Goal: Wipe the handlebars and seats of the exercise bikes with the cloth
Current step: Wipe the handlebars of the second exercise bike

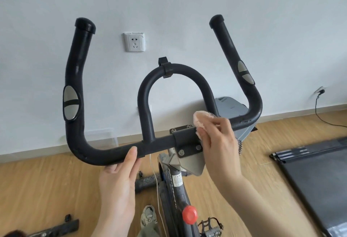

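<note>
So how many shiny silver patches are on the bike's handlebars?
4. Two silver patches sit on the left grip of the handlebars: upper, lower. Two are on the right grip: upper, lower. Others may hide behind the bars.

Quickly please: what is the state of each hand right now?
Left hand: grips the handlebar from below.
Right hand: holds the pink cloth against the handlebar.
</note>
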